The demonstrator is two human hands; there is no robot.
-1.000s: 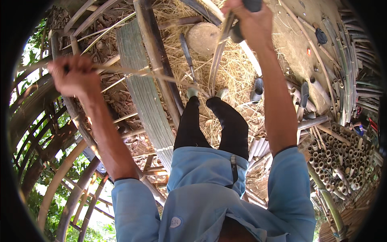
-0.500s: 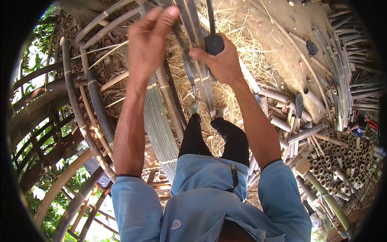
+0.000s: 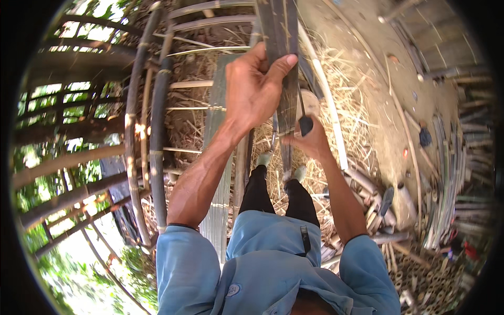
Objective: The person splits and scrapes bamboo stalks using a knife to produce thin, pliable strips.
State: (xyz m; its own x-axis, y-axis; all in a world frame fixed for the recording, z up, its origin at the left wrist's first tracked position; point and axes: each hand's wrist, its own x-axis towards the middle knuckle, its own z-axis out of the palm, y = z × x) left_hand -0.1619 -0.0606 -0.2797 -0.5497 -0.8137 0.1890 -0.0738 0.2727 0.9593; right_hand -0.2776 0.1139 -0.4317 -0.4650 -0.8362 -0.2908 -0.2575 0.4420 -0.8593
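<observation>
A long dark strip of split bamboo (image 3: 283, 107) stands lengthwise in front of me, its lower end between my feet. High on the strip my left hand (image 3: 254, 89) is closed round it, the thumb lying across its face. Lower and to the right, my right hand (image 3: 314, 140) is closed on a tool with a black rounded grip (image 3: 305, 125) and a long, thin dark shaft pointing away; whether that is a blade seen edge-on, I cannot tell. The right thumb meets the strip's edge. Most right-hand fingers are hidden.
A bamboo railing (image 3: 157, 126) runs along the left. Beside my legs leans a wide grey-green bamboo slat (image 3: 214, 210). Straw (image 3: 352, 100) and a round wood block (image 3: 308, 102) lie beyond my hands. Cut bamboo pieces (image 3: 362, 178) are heaped at right.
My left hand has come down and right and now grips the strip. My right hand, still on the tool, sits lower and farther right. The whole view has shifted with my head.
</observation>
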